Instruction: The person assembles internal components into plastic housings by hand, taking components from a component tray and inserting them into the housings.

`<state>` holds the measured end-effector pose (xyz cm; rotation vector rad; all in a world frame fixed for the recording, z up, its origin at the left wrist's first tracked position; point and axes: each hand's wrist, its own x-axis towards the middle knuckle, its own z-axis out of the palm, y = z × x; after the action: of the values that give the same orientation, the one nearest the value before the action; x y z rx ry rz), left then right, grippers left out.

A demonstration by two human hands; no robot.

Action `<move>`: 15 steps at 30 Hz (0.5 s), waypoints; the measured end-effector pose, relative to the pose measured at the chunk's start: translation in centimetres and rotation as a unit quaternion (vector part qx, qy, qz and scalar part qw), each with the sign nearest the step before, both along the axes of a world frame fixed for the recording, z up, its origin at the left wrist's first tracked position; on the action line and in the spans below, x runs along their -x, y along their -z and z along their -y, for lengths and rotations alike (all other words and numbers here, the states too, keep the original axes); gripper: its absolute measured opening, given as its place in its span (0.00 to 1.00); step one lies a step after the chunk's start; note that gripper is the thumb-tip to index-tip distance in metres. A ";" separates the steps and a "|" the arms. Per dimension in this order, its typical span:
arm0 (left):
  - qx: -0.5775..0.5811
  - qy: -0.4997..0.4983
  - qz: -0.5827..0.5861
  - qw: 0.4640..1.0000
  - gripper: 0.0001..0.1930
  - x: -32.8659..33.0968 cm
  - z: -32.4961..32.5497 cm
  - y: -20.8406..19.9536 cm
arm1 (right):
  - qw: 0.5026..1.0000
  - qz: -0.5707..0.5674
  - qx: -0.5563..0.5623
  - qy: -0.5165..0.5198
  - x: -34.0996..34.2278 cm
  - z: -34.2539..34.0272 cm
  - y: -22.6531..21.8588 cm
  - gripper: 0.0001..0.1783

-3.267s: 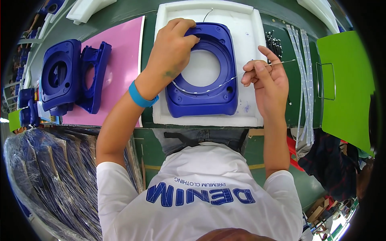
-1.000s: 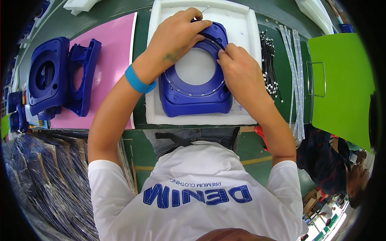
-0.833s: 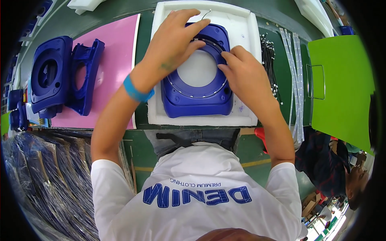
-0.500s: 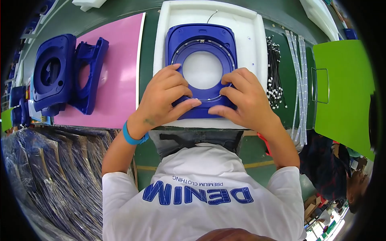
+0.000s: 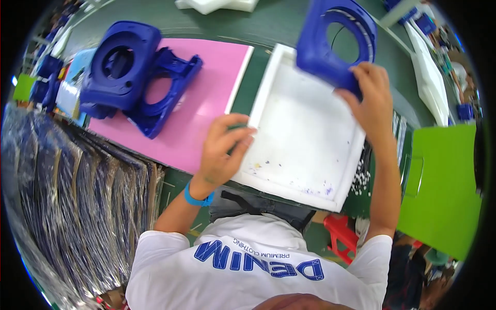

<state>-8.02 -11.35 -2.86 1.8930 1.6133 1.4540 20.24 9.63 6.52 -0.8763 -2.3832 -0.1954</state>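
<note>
My right hand [image 5: 374,101] grips the lower edge of a blue plastic housing [image 5: 323,57], thumb on one side and fingers on the other. The housing is tilted and held beyond the far right part of a white foam tray [image 5: 310,119]. A large round hole goes through it, with a thin light strip along part of the ring, and a thin dark wire shows through the hole. Beside the tray's left rim is my left hand [image 5: 222,150], fingers loosely bent and apart, with nothing seen in them. Small coloured specks mark the tray floor.
Blue housings [image 5: 150,39] and an open blue frame [image 5: 175,98] lie on a pink sheet [image 5: 201,67] at left. Dark cables with white ends [image 5: 361,178] lie right of the tray, by a green panel [image 5: 439,175]. Plastic-wrapped sheets [image 5: 88,206] are stacked at lower left.
The blue housing has been lifted from the tray and carried far right in my right hand. My left hand has let go of it and dropped back to the tray's left rim. The view has turned.
</note>
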 end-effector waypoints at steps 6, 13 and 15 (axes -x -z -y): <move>-0.023 -0.062 -0.148 0.987 0.16 3.8 -0.1 -2.2 | 0.992 0.088 -0.014 0.091 -0.2 -17.7 4.8 0.27; 0.113 -0.269 -0.370 0.882 0.34 11.3 -1.4 -1.8 | 0.986 0.080 -0.025 0.145 1.0 -19.2 10.4 0.27; 0.220 -0.214 -0.375 0.875 0.34 11.8 -1.0 -2.9 | 0.995 0.054 -0.004 0.083 1.9 -16.1 9.3 0.26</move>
<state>-19.82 -10.30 0.06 1.9917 2.5579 0.3229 18.38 25.68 -2.76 -1.0854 -2.4074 -0.3241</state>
